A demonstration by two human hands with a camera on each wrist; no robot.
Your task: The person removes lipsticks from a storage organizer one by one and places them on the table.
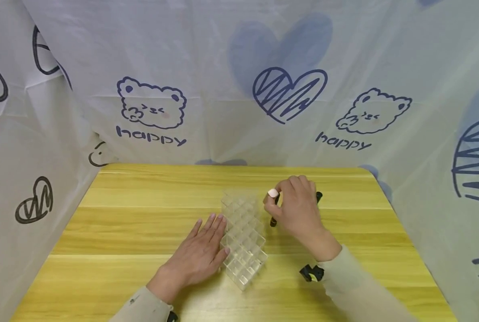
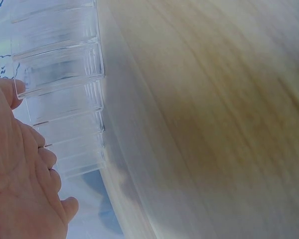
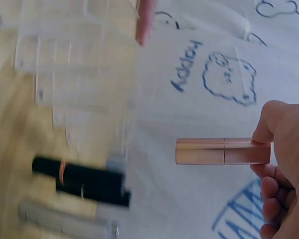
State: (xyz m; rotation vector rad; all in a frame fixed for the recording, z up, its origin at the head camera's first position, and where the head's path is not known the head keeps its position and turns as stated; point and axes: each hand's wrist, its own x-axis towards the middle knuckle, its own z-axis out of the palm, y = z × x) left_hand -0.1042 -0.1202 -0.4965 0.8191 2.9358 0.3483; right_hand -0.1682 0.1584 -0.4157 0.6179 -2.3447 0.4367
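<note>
A clear plastic organizer (image 1: pixel 244 241) with stepped compartments stands on the table, also visible in the left wrist view. My left hand (image 1: pixel 201 252) rests against its left side, fingers extended and thumb touching the wall. To the right of the organizer, my right hand (image 1: pixel 297 205) pinches a shiny rose-gold lipstick tube (image 3: pixel 223 151) by one end between thumb and fingers, held above the table. In the head view only the pale end of that lipstick (image 1: pixel 273 193) shows. Below it lie black tubes (image 3: pixel 89 175), partly hidden by the right hand in the head view.
A clear or silvery tube (image 3: pixel 67 218) lies beside the black ones. A dark tube end (image 1: pixel 319 196) pokes out past the right hand. The wooden table (image 1: pixel 143 188) meets a patterned white cloth (image 1: pixel 223 134) at the back and sides.
</note>
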